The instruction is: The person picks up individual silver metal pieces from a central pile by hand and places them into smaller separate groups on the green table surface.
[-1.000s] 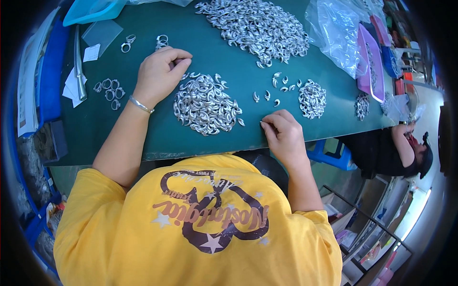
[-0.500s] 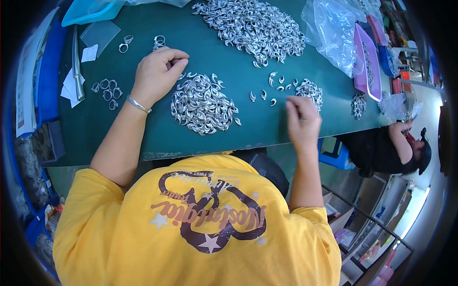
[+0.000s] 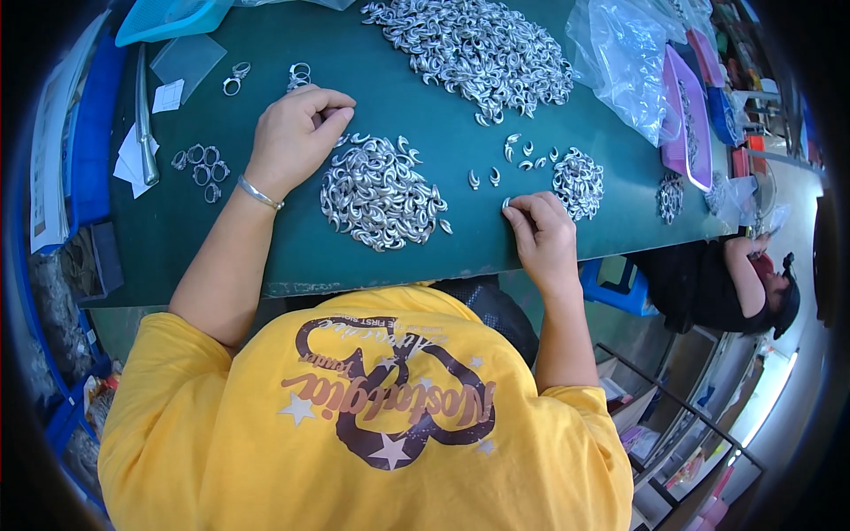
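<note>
My left hand (image 3: 305, 133) rests on the green table with its fingers curled together, just above a medium pile of silver crescent-shaped metal pieces (image 3: 381, 193). Whatever its fingertips may hold is hidden. Two or so silver rings (image 3: 299, 74) lie just beyond its knuckles. My right hand (image 3: 542, 234) is closed, with a single crescent-shaped metal piece (image 3: 506, 203) at its fingertips, low over the table. Beside it on the right is a small pile of the same pieces (image 3: 578, 183). Several loose crescents (image 3: 526, 165) lie scattered beyond that hand.
A large heap of crescents (image 3: 478, 53) covers the far middle. Clear plastic bags (image 3: 620, 66) and a pink basket (image 3: 699, 168) stand at right. Rings (image 3: 202, 157), paper slips (image 3: 133, 164), tweezers (image 3: 146, 124) and a turquoise basket (image 3: 168, 26) are left. A person (image 3: 722, 283) sits at far right.
My right hand has moved left and slightly nearer me, from beside the small pile to a loose crescent, which is now at its fingertips. My left hand stays in place.
</note>
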A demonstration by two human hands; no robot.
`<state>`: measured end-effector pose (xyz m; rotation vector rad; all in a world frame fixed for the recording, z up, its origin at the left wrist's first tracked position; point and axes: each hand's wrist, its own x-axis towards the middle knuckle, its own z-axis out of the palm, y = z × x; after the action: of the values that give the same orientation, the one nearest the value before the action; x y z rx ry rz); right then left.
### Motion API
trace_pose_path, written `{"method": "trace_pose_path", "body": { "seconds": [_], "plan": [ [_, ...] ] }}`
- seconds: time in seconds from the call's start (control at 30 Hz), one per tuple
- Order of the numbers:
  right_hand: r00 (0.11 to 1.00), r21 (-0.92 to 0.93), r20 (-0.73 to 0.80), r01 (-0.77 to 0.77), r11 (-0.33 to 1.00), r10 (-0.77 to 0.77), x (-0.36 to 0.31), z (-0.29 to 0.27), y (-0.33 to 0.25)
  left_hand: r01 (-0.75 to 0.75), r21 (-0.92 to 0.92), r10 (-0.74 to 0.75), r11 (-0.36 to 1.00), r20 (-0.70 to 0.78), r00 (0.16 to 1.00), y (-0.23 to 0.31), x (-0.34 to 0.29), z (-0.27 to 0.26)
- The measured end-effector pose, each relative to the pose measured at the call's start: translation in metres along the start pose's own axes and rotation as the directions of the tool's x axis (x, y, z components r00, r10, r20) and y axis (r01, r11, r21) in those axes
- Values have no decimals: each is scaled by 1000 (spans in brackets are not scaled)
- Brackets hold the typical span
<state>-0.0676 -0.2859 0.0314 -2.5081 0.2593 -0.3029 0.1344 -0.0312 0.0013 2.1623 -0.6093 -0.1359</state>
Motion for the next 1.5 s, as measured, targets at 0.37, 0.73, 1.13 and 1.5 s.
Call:
{"method": "trace_pose_path", "body": {
  "seconds": [0.37,0.73,1.13,1.5],
  "plan": [
    [991,37,-18,-133,990,134,2,0,5,-1,25,0,1000,11,1000,4,1,-2],
    [996,180,91,-31,983,14,3,-3,2,5,35,-5,999,16,1000,3,1,-2],
    [985,-156,-43,159,975,-168,20,32,-23,-20,38,19,999,2,1000,3,2,-1],
    [999,-100,-12,30,995,-32,11,30,-29,-25,37,25,999,4,1000,3,0,-2]
  ]
}}
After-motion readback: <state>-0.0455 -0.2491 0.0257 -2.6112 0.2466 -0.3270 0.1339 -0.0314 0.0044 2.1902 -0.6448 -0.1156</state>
